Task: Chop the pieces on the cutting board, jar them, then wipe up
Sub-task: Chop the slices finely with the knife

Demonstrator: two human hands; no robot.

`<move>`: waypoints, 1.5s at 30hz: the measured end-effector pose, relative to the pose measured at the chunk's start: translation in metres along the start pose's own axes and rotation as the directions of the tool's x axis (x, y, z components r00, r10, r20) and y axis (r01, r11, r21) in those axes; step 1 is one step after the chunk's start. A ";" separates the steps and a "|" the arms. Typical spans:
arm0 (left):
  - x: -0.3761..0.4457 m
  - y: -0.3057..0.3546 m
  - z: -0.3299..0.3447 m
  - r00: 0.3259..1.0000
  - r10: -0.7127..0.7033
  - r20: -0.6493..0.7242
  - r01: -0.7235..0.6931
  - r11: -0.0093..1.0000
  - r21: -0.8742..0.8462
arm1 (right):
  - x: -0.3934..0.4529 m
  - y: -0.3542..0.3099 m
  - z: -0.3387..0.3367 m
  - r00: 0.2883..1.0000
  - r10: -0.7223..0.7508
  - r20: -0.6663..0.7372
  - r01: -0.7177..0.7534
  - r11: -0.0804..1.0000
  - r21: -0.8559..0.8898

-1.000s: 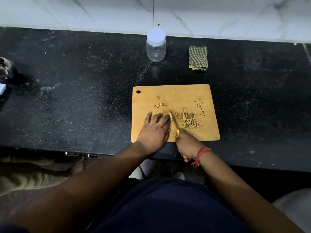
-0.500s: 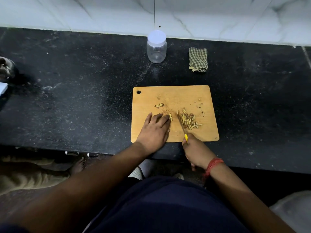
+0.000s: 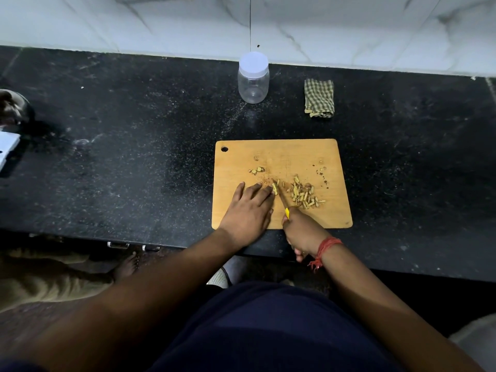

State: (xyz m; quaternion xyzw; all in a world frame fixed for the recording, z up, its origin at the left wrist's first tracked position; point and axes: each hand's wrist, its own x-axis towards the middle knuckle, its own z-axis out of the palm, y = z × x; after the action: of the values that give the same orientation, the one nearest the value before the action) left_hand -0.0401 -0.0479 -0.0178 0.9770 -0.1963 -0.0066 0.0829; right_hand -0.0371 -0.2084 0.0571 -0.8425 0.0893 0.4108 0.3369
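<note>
A home kitchen: a black speckled stone counter (image 3: 134, 157) backed by white marble wall tiles (image 3: 349, 28). At the centre sits a wooden cutting board (image 3: 268, 157); a lidded clear jar (image 3: 253, 77) at 12 o'clock, a folded checked cloth (image 3: 319, 98) at 1 o'clock.

Black speckled counter (image 3: 134, 146), wooden cutting board (image 3: 332, 210), lidded jar (image 3: 253, 81), checked cloth (image 3: 319, 98)

Black counter (image 3: 107, 157), white marble wall (image 3: 349, 30)

Matt wooden cutting board (image 3: 281, 157), clear plastic jar (image 3: 253, 81), checked cloth (image 3: 319, 98), speckled stone counter (image 3: 134, 157).
</note>
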 end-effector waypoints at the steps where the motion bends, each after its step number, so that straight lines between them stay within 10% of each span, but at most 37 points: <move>1: 0.000 0.000 0.000 1.000 0.000 0.001 0.000 1.000 0.002 | 0.000 -0.001 0.000 1.000 -0.003 0.004 0.003 1.000 0.003; 23: 0.001 0.000 0.002 1.000 -0.006 -0.002 0.006 1.000 0.014 | -0.019 0.033 0.001 0.996 -0.067 0.056 0.077 0.976 -0.203; 45: -0.001 -0.002 0.003 1.000 0.005 0.006 -0.005 1.000 -0.008 | 0.002 -0.002 0.002 0.999 -0.014 0.041 0.015 1.000 -0.014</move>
State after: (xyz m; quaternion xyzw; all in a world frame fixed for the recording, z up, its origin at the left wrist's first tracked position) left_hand -0.0398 -0.0459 -0.0208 0.9761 -0.1991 -0.0101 0.0860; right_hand -0.0367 -0.2054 0.0556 -0.8369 0.0734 0.4261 0.3357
